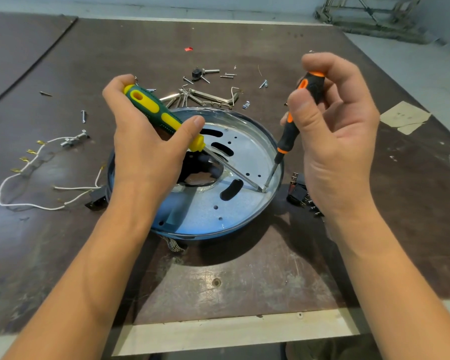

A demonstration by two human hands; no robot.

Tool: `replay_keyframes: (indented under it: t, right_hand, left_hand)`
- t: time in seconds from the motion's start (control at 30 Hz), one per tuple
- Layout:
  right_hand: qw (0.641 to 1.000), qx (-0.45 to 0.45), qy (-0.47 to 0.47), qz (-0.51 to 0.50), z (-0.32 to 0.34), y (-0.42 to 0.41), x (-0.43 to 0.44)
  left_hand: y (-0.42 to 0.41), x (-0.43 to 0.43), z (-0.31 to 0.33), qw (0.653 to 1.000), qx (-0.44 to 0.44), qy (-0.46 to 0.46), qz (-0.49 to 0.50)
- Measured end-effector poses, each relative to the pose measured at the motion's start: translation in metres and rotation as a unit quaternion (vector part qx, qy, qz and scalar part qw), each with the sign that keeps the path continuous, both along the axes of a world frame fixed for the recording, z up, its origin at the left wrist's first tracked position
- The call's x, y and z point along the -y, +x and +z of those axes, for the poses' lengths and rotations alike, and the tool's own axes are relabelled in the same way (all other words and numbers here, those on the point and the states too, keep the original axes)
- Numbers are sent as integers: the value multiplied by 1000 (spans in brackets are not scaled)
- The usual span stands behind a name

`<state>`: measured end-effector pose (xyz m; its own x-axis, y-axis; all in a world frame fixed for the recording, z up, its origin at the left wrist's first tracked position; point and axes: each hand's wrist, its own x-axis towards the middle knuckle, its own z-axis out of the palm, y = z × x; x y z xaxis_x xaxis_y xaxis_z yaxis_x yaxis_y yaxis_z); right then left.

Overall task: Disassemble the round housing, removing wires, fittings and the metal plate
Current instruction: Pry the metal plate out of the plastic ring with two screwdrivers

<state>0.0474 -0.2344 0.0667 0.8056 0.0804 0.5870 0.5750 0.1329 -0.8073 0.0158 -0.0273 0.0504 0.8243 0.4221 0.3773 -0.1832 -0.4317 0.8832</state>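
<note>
White wires (73, 188) lie loose at the left of the surface (244, 281). The left hand (146, 141) has its fingers wrapped round a green screwdriver (153, 107). The round housing (218, 229) sits mid-surface, its metal plate (244, 203) still inside. Both blades meet at the plate's right edge. The right hand (335, 152) pinches an orange screwdriver (287, 136). Black switches (299, 196) lie just beside the housing.

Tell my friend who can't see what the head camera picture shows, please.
A person's left hand grips a green screwdriver and the right hand an orange screwdriver, both tips meeting near the edge of the metal plate inside a round blue housing. Screws, hex keys and white wires lie on the brown table.
</note>
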Motion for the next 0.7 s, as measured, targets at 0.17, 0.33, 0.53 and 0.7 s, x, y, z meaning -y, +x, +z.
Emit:
replay_keyframes:
  t: [0.17, 0.33, 0.53, 0.7]
  right_hand:
    - [999, -9, 18, 34, 0, -1, 4]
    - [1000, 9, -7, -9, 1, 0, 1]
    - [999, -18, 24, 35, 3, -3, 5]
    - [987, 24, 141, 79, 28, -3, 19]
  left_hand:
    - [1, -1, -1, 1000, 2, 4, 2]
    - [2, -1, -3, 1000, 2, 4, 5]
    - [3, -2, -4, 1000, 1, 3, 4]
    - [4, -3, -5, 1000, 0, 0, 1]
